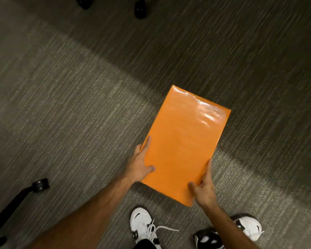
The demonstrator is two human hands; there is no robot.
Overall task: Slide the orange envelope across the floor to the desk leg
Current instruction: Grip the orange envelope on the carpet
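A glossy orange envelope is in the middle of the view over the grey carpet, its long side running away from me and tilted slightly right. My left hand grips its near left edge, thumb on top. My right hand grips the near right corner, thumb on top. Whether the envelope touches the floor or hangs just above it I cannot tell. No desk leg is clearly visible.
Striped grey carpet fills the scene. A black chair-base arm with a caster lies at the lower left. Two more dark casters show at the top edge. My white-and-black shoes stand right below the envelope.
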